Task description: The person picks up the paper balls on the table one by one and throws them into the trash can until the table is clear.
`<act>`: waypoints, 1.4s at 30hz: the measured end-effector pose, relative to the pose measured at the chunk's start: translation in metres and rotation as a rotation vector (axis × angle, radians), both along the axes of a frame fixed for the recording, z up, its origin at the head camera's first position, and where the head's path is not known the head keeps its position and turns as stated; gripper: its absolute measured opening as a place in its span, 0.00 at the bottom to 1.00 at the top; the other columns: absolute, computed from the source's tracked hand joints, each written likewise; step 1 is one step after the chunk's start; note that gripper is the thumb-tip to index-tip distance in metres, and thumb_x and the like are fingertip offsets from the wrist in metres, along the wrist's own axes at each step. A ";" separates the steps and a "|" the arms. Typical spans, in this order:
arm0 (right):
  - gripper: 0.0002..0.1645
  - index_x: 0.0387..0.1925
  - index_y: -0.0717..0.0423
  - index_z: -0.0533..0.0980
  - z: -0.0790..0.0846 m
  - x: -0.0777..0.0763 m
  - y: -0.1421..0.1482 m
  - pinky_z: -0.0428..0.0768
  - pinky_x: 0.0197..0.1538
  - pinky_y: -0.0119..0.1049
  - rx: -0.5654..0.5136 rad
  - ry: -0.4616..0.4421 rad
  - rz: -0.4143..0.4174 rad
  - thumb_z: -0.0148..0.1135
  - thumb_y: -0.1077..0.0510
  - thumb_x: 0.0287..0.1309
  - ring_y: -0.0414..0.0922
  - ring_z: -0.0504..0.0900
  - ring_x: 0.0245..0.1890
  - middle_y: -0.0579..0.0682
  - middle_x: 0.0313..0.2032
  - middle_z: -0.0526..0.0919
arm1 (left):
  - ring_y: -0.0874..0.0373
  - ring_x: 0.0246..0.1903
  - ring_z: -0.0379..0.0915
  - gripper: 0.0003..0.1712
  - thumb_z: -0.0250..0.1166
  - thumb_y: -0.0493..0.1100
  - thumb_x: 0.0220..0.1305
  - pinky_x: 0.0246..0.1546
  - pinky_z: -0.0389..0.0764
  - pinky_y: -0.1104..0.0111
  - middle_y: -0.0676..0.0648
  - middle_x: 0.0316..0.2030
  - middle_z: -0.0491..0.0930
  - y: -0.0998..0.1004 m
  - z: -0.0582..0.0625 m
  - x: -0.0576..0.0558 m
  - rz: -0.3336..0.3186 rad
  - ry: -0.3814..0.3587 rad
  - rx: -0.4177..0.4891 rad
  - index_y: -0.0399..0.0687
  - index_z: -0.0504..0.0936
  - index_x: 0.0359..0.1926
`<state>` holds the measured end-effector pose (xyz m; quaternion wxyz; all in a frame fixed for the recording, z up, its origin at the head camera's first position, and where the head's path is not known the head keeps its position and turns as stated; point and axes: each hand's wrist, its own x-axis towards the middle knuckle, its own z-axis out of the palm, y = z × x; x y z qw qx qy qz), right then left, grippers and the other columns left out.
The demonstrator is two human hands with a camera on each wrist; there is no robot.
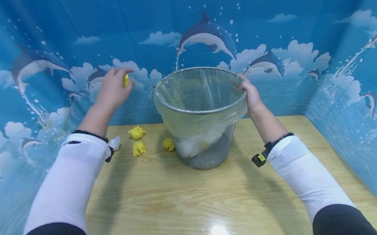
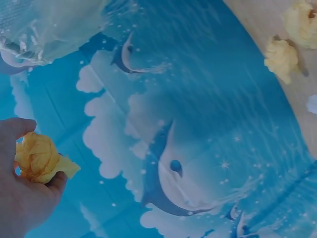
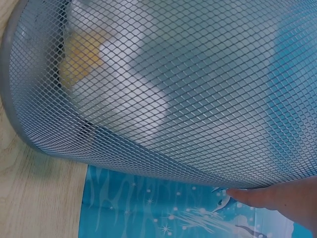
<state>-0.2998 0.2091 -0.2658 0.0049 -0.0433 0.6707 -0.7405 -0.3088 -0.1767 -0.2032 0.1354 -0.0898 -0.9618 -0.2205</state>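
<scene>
A mesh wastebasket stands on the wooden table, lined with a thin translucent plastic bag folded over its rim. My right hand grips the basket's right rim, fingers inside and thumb outside. Raised to the left of the basket and apart from it, my left hand holds a crumpled yellow paper ball between thumb and fingers. Through the mesh in the right wrist view, something yellow and some white material show inside; their kind is unclear.
Two yellow paper balls, one farther back and one nearer, lie left of the basket. Another paper ball is close by its base. A small white crumpled piece lies near my left wrist. A dolphin-print curtain surrounds the table.
</scene>
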 end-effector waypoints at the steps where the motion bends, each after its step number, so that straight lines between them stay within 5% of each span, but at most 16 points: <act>1: 0.43 0.77 0.39 0.39 0.000 0.000 0.000 0.70 0.57 0.34 -0.010 0.003 0.006 0.32 0.58 0.60 0.51 0.49 0.76 0.45 0.77 0.42 | 0.39 0.69 0.53 0.29 0.46 0.45 0.74 0.63 0.66 0.45 0.37 0.70 0.55 0.002 0.002 -0.001 -0.006 0.002 0.001 0.52 0.58 0.73; 7: 0.43 0.77 0.40 0.38 -0.001 0.001 0.000 0.67 0.63 0.38 -0.034 0.008 0.023 0.30 0.59 0.60 0.51 0.47 0.76 0.46 0.77 0.42 | 0.41 0.71 0.49 0.28 0.47 0.46 0.74 0.64 0.65 0.45 0.39 0.72 0.53 0.019 0.004 -0.003 -0.061 -0.003 0.040 0.52 0.60 0.73; 14: 0.43 0.77 0.41 0.39 0.001 0.001 -0.001 0.66 0.64 0.38 -0.035 0.016 0.013 0.30 0.60 0.59 0.51 0.48 0.76 0.46 0.77 0.43 | 0.45 0.68 0.57 0.28 0.48 0.48 0.74 0.61 0.70 0.53 0.41 0.70 0.56 0.048 0.012 -0.008 -0.139 0.002 0.084 0.53 0.61 0.72; 30: 0.44 0.77 0.42 0.38 0.001 -0.002 -0.003 0.57 0.72 0.46 -0.040 0.020 0.004 0.30 0.59 0.59 0.52 0.47 0.76 0.47 0.77 0.43 | 0.53 0.69 0.56 0.30 0.48 0.55 0.73 0.62 0.70 0.62 0.49 0.72 0.55 0.102 0.034 -0.013 -0.165 -0.017 0.036 0.62 0.58 0.74; 42: 0.43 0.77 0.41 0.39 -0.001 -0.002 -0.003 0.56 0.73 0.47 -0.049 0.017 0.006 0.30 0.59 0.59 0.51 0.48 0.76 0.48 0.76 0.46 | 0.57 0.68 0.57 0.31 0.47 0.58 0.73 0.65 0.67 0.64 0.51 0.72 0.56 0.125 0.044 -0.011 -0.203 -0.011 0.017 0.63 0.57 0.73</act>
